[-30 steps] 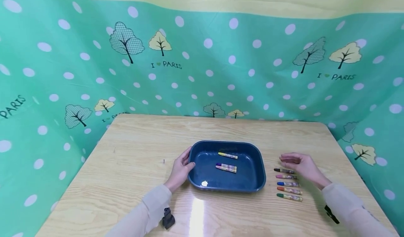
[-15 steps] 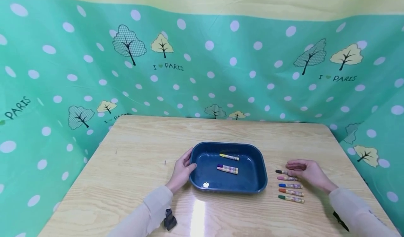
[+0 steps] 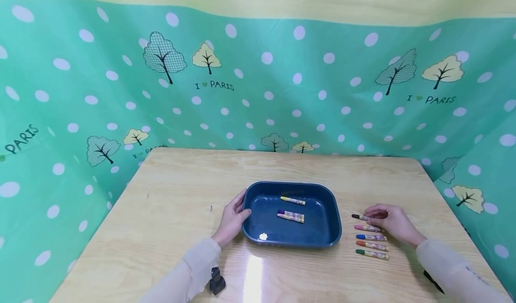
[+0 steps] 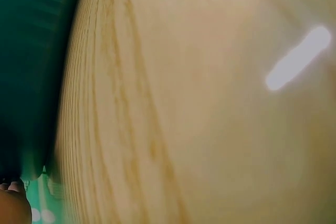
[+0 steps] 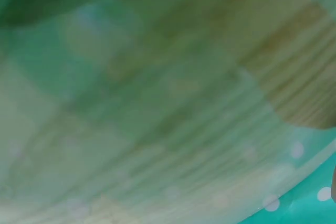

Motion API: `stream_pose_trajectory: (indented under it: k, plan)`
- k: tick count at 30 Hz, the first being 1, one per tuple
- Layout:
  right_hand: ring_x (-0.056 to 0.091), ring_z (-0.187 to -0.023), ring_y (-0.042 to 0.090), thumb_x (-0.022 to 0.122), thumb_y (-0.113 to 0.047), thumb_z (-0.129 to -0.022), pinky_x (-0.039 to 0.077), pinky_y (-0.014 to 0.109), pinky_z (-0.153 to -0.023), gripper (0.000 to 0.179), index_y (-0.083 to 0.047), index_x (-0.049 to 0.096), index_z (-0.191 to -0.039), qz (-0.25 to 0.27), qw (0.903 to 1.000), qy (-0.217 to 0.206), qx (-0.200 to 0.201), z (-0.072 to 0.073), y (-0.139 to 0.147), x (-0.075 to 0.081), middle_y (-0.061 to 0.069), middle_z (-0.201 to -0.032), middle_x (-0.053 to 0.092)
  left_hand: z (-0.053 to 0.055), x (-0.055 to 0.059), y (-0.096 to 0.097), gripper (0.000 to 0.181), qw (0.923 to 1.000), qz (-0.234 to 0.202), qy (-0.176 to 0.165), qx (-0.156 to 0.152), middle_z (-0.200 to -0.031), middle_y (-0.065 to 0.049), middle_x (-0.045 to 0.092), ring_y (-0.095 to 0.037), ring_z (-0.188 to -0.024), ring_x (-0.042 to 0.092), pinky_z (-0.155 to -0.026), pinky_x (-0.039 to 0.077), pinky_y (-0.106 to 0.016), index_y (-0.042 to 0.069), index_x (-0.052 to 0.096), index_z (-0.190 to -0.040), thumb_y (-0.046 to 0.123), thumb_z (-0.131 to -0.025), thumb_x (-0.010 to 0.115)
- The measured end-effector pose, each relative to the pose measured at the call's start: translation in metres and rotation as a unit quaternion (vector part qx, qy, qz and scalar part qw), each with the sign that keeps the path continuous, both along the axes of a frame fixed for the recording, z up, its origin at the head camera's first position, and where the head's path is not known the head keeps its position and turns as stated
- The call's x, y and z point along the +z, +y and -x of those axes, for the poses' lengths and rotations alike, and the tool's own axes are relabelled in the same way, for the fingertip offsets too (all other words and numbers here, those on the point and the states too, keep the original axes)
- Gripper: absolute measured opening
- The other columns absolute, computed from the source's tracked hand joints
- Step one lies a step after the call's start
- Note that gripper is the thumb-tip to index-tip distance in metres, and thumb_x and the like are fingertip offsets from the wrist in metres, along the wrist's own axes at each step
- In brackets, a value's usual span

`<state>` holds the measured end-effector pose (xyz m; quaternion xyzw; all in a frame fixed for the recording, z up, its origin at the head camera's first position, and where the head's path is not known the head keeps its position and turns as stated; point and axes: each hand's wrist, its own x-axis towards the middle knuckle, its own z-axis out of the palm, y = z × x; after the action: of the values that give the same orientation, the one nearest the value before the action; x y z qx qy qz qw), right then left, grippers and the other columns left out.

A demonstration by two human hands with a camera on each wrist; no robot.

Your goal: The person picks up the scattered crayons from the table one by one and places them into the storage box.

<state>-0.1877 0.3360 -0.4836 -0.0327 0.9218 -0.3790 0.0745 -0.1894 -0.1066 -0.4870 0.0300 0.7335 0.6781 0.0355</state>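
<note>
In the head view my left hand [image 3: 233,218] grips the left rim of a dark blue rectangular tray [image 3: 260,227], thumb over the edge. The left wrist view has the tray's outer wall [image 4: 31,77] at left and part of the hand [image 4: 14,203] below it. Inside the tray lie a yellow crayon [image 3: 293,200] and, side by side, a purple crayon [image 3: 296,214] and a pink crayon [image 3: 291,219]. To the tray's right, my right hand [image 3: 393,222] pinches the rear end of a black crayon [image 3: 358,216], which its fingers partly cover.
Below the black crayon, a pink crayon [image 3: 364,227], a blue crayon [image 3: 371,237], an orange-red crayon [image 3: 371,246] and a green crayon [image 3: 371,254] lie in a column on the wooden table [image 3: 181,177]. A polka-dot curtain [image 3: 258,92] hangs behind. The right wrist view is blurred.
My right hand has come down to the rear of the black crayon and its fingers have closed on it. That crayon has shifted slightly away from the pink one. My left hand stays on the tray.
</note>
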Motion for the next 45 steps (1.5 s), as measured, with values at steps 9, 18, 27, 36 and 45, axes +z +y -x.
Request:
stream_pose_trajectory:
  k: [9, 18, 27, 36, 45]
  plan:
    - [0.062, -0.075, 0.003, 0.068, -0.007, -0.079, 0.053, 0.016, -0.064, 0.021, -0.006, 0.067, -0.1, -0.028, 0.9991, 0.028, 0.017, 0.005, 0.0, 0.006, 0.006, -0.091, 0.07, 0.002, 0.001, -0.001, 0.062, 0.9998, -0.019, -0.006, 0.001, -0.148, -0.019, 0.027, -0.032, -0.134, 0.03, -0.108, 0.031, -0.038, 0.003, 0.028, -0.143, -0.006, -0.084, 0.048]
    - [0.061, -0.078, 0.0, 0.07, -0.014, -0.078, 0.052, 0.013, -0.067, 0.025, -0.006, 0.068, -0.101, -0.028, 0.9987, 0.038, -0.019, 0.004, 0.001, 0.015, 0.009, -0.096, 0.07, 0.001, 0.003, -0.001, 0.063, 0.9999, -0.014, -0.007, -0.004, -0.148, -0.021, 0.026, -0.034, -0.134, 0.028, -0.108, 0.03, -0.038, 0.001, 0.027, -0.143, -0.005, -0.084, 0.048]
    - [0.06, -0.076, -0.005, 0.068, -0.01, -0.079, 0.054, 0.014, -0.066, 0.023, -0.003, 0.067, -0.102, 0.005, 0.9974, 0.069, -0.019, 0.005, -0.008, 0.035, 0.014, -0.097, 0.069, 0.001, 0.003, -0.001, 0.062, 0.9999, -0.013, -0.003, -0.004, -0.148, -0.02, 0.026, -0.033, -0.135, 0.027, -0.108, 0.03, -0.036, 0.001, 0.027, -0.143, -0.005, -0.084, 0.049]
    - [0.065, -0.08, 0.003, 0.069, -0.016, -0.08, 0.056, 0.018, -0.068, 0.026, -0.004, 0.067, -0.103, 0.021, 0.9969, 0.075, -0.013, 0.01, -0.028, 0.048, 0.013, -0.098, 0.069, 0.0, 0.003, 0.0, 0.061, 0.9998, -0.02, -0.006, -0.002, -0.148, -0.02, 0.027, -0.033, -0.135, 0.028, -0.108, 0.03, -0.037, 0.002, 0.028, -0.143, -0.006, -0.085, 0.048]
    - [0.065, -0.082, 0.001, 0.068, -0.023, -0.081, 0.055, 0.016, -0.071, 0.031, -0.004, 0.067, -0.106, 0.051, 0.9964, 0.067, -0.011, 0.011, -0.049, 0.06, 0.014, -0.103, 0.068, 0.002, 0.001, 0.001, 0.062, 0.9997, -0.025, -0.003, -0.001, -0.147, -0.021, 0.028, -0.033, -0.134, 0.029, -0.108, 0.03, -0.038, 0.0, 0.029, -0.142, -0.007, -0.083, 0.047]
